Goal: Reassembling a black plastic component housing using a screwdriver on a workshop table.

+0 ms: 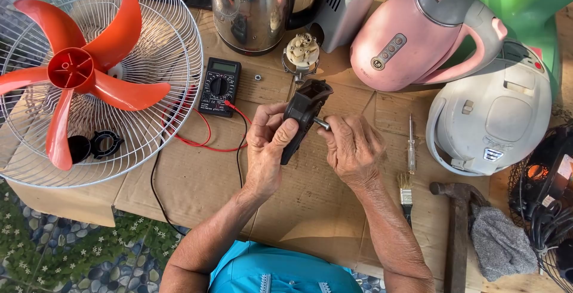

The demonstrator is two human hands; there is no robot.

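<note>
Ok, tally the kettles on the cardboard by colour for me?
Steel kettle: 1
Pink kettle: 1
White kettle: 1
Total: 3

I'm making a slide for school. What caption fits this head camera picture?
Two hands, left hand and right hand, hold a black plastic part over cardboard.

Flattened brown cardboard sheets point(197, 179) cover the frame's middle in bright daylight. At lower left lies a blue-green pebble-patterned floor covering with small white flowers point(65, 257).
</note>
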